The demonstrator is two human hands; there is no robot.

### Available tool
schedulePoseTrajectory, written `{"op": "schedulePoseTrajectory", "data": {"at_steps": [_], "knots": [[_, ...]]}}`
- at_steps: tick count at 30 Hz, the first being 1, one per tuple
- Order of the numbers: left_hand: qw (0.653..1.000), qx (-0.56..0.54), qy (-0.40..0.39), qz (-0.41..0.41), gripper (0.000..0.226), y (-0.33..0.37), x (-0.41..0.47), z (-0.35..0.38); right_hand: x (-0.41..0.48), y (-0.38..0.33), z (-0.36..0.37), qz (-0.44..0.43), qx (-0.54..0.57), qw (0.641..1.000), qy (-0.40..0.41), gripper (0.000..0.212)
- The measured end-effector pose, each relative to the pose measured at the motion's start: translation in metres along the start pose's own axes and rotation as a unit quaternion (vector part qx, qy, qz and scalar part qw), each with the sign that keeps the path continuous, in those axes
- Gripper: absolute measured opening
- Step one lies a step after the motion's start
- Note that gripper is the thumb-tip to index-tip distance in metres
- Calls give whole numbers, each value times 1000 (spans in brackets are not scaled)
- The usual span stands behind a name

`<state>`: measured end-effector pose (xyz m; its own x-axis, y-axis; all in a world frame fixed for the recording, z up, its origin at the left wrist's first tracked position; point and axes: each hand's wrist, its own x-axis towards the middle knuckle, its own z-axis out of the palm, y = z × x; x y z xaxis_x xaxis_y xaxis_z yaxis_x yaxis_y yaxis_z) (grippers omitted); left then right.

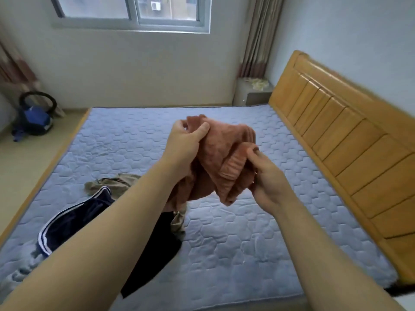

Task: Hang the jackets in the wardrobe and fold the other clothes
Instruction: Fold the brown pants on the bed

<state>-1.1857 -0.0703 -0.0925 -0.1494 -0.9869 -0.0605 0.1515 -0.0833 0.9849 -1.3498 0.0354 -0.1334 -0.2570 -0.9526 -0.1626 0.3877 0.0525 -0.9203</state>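
Both hands grip a bunched rust-orange knit garment (222,158) in the air above a blue quilted mattress (235,232).

Head view: the left hand (190,140) clutches the top of the garment, the right hand (265,176) pinches its ribbed edge; a navy white-striped garment (74,223), a khaki garment (116,179) and a black garment (157,248) lie on the mattress beside a wooden headboard (350,140).

Soft, even daylight enters through the far window (134,10), leaving only faint shadows on the bed (224,232). The picture is slightly soft, with wide-angle bending at the edges.
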Motion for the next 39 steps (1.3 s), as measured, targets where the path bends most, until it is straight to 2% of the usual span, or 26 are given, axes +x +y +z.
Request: {"op": "schedulePoseTrajectory", "data": {"at_steps": [3, 6, 8, 10, 12, 14, 16, 18, 20, 24, 26, 29, 30, 33, 35, 39], "knots": [[999, -26, -20, -24, 37, 9, 1, 11, 3, -35, 8, -4, -5, 999, -34, 31], [998, -27, -44, -33, 34, 21, 6, 19, 3, -56, 25, 0, -29, 999, -21, 36], [993, 103, -61, -16, 31, 33, 12, 20, 6, -77, 35, -54, -41, 998, 2, 35], [962, 261, -76, 26, 45, 48, 20, 19, 9, -110, 42, -151, -116, 981, 44, 35], [937, 317, -93, 109, 62, 70, 24, 23, 8, -150, 45, -257, -304, 915, 58, 37], [907, 329, -121, 232, 80, 100, 24, 33, 0, -184, 50, -298, -471, 830, -18, 40], [850, 347, -210, 336, 95, 127, 23, 45, -8, -206, 53, -297, -534, 788, -77, 43], [815, 328, -324, 352, 95, 144, 18, 55, -14, -220, 52, -303, -555, 769, -92, 39], [807, 331, -339, 351, 80, 152, 18, 63, -17, -229, 45, -310, -554, 768, -85, 35], [768, 450, -270, 368, 31, 165, 25, 75, -16, -232, 18, -295, -549, 781, -35, 19], [750, 462, -250, 402, 17, 170, 30, 82, -15, -226, 6, -277, -576, 769, -12, 13], [736, 457, -225, 446, 24, 180, 32, 99, -11, -205, -14, -163, -635, 754, -43, 43], [732, 454, -222, 457, 27, 184, 33, 105, -8, -195, -21, -130, -647, 750, -48, 45], [731, 452, -197, 472, 27, 194, 35, 118, 4, -163, -44, -107, -644, 757, -7, 14], [724, 458, -181, 483, 29, 201, 38, 121, 11, -157, -54, -108, -627, 770, 49, 2], [665, 489, -177, 536, 24, 214, 44, 113, 13, -187, -61, -126, -618, 771, 88, 16]]}}
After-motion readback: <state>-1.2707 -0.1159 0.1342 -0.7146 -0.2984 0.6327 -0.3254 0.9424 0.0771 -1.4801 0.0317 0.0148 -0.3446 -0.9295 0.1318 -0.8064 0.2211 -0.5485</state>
